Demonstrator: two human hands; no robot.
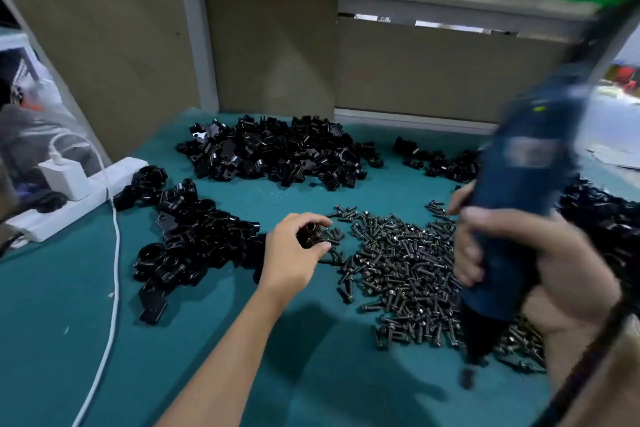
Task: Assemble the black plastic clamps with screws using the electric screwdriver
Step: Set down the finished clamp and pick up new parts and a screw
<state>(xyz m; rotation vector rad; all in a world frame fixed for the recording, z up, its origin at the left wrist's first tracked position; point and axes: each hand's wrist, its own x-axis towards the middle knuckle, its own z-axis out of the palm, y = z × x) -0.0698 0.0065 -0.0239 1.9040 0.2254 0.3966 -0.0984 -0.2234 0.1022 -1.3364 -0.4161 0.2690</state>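
We see everything loose on the teal desk (pixel 207 340), sorted only into heaps. A big heap of black clamp parts (pixel 277 152) lies at the back, a smaller cluster (pixel 440 159) to its right, another heap (pixel 187 239) on the left, and a fourth (pixel 602 218) along the right edge. Between them, in the middle, spreads the pile of dark screws (pixel 405 270). At the left edge a white power strip (pixel 86 198) carries a white charger (pixel 65 177), and a white cable (pixel 114 253) runs from there toward us across the desk.

The electric screwdriver (pixel 519 177) is smeared by motion blur, so we cannot read its markings. Its body hides part of the right-hand heap and of the screw pile. Its tip (pixel 467 374) points down near the desk, too blurred for us to tell whether a screw sits on it. A dark cord (pixel 588 357) crosses the lower right corner and is cut off by the frame.

The left grip (pixel 294 253) reaches forward, palm down, at the near left edge of the screw pile. Its thumb and fingers curl around one black clamp piece (pixel 309 234), largely covered by them. The right grip (pixel 561 253) is raised close to the camera, wrapped around the lower body of the screwdriver and holding it roughly upright above the screws.
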